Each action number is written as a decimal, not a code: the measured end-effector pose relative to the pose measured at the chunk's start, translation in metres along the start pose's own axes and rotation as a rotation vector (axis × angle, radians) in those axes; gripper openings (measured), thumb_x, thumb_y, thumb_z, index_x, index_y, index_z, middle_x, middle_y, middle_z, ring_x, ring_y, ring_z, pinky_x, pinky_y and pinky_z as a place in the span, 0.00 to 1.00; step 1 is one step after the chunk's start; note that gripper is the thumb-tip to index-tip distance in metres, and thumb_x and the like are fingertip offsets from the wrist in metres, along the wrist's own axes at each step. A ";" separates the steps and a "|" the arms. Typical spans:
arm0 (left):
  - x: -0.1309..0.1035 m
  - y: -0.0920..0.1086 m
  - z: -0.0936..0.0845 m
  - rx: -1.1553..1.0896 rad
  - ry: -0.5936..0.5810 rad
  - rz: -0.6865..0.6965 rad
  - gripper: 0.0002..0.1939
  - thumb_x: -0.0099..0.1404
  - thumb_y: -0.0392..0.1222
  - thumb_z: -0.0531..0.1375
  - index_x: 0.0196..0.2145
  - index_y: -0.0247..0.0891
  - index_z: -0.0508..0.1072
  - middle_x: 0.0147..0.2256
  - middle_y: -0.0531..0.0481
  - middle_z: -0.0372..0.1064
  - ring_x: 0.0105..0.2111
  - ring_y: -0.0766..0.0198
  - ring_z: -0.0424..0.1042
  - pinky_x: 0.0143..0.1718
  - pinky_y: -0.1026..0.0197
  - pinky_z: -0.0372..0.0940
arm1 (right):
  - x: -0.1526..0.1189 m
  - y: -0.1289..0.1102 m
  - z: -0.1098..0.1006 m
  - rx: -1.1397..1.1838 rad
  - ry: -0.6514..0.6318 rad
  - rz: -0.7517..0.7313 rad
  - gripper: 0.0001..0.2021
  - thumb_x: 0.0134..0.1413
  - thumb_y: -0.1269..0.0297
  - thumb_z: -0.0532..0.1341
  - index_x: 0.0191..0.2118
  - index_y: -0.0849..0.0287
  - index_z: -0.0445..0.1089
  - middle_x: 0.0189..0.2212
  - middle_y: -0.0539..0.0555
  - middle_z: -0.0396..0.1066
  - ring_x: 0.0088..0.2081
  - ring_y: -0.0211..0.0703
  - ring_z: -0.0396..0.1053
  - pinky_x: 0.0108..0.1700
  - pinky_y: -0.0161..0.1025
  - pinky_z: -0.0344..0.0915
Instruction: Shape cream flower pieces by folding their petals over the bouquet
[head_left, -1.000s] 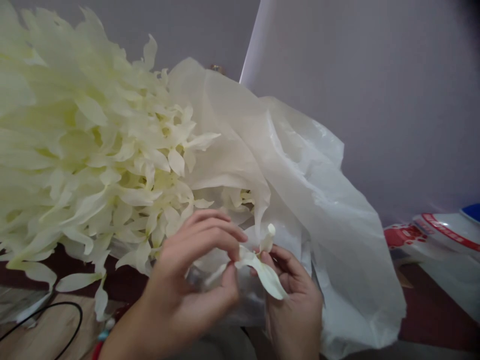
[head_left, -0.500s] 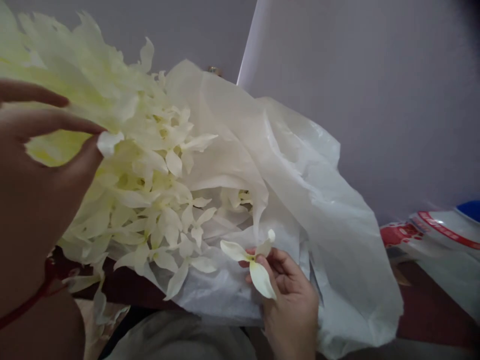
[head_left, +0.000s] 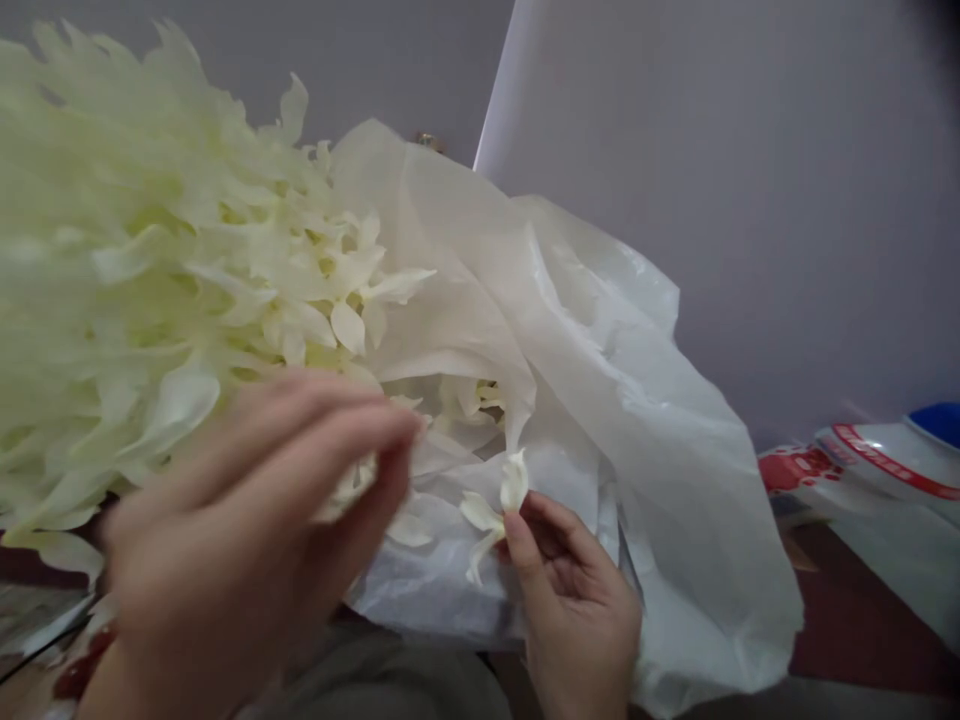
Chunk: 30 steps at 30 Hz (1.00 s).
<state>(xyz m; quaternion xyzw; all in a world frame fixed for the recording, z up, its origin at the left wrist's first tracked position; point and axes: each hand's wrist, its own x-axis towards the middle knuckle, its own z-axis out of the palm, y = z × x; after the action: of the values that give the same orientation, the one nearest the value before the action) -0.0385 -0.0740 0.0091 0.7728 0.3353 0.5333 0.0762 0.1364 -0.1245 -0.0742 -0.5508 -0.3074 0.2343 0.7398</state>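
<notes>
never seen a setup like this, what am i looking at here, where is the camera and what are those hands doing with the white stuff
There is no machine here: these are a person's two bare hands. Every picture comes from one camera worn on the head, looking forward and down. The right hand pinches a small white flower between thumb and fingers. The left hand is blurred, its fingertips drawn toward the thumb; whether it holds anything, I can't tell. A big mass of pale petals fills the left side, and a crumpled white sheet spreads across the middle, over part of a dark red surface.
</notes>
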 end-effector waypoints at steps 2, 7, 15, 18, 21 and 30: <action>-0.001 0.008 0.016 -0.009 -0.138 0.029 0.10 0.65 0.27 0.64 0.38 0.42 0.77 0.37 0.58 0.78 0.37 0.71 0.75 0.47 0.73 0.68 | 0.000 -0.001 0.000 -0.014 -0.008 -0.029 0.08 0.40 0.69 0.76 0.31 0.56 0.83 0.28 0.53 0.83 0.27 0.42 0.81 0.29 0.31 0.78; -0.006 0.012 0.049 -0.196 -0.367 -0.184 0.05 0.65 0.31 0.65 0.35 0.39 0.78 0.33 0.56 0.79 0.33 0.70 0.77 0.35 0.70 0.69 | 0.003 0.002 -0.006 -0.034 -0.148 -0.160 0.05 0.48 0.72 0.72 0.32 0.55 0.83 0.29 0.52 0.81 0.30 0.42 0.80 0.32 0.32 0.79; -0.008 0.007 0.057 -0.316 -0.396 -0.361 0.06 0.63 0.32 0.63 0.29 0.37 0.80 0.27 0.56 0.79 0.28 0.70 0.75 0.31 0.69 0.65 | 0.006 0.003 -0.006 -0.125 -0.229 -0.337 0.09 0.51 0.76 0.69 0.34 0.52 0.82 0.30 0.48 0.81 0.32 0.35 0.79 0.35 0.25 0.76; -0.009 0.006 0.056 -0.311 -0.409 -0.404 0.08 0.63 0.33 0.62 0.28 0.36 0.79 0.25 0.55 0.77 0.27 0.70 0.73 0.30 0.69 0.64 | 0.006 0.003 -0.007 -0.140 -0.239 -0.341 0.09 0.50 0.76 0.70 0.31 0.53 0.81 0.29 0.47 0.79 0.31 0.33 0.78 0.36 0.23 0.75; -0.009 0.004 0.057 -0.316 -0.436 -0.445 0.09 0.64 0.36 0.61 0.28 0.36 0.80 0.25 0.54 0.77 0.27 0.68 0.73 0.30 0.68 0.64 | 0.006 0.003 -0.007 -0.145 -0.242 -0.310 0.08 0.50 0.76 0.70 0.30 0.54 0.80 0.28 0.47 0.79 0.31 0.33 0.78 0.36 0.23 0.75; -0.004 0.000 0.054 -0.664 -0.486 -0.672 0.05 0.61 0.37 0.67 0.29 0.38 0.84 0.29 0.52 0.83 0.30 0.67 0.78 0.32 0.70 0.68 | -0.002 0.008 -0.010 -0.064 -0.152 -0.183 0.14 0.51 0.75 0.71 0.40 0.47 0.83 0.32 0.47 0.84 0.28 0.35 0.80 0.32 0.25 0.77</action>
<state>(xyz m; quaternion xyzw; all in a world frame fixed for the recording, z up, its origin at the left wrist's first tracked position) 0.0081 -0.0634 -0.0174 0.6583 0.3503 0.3625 0.5591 0.1418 -0.1303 -0.0844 -0.5245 -0.4189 0.1968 0.7147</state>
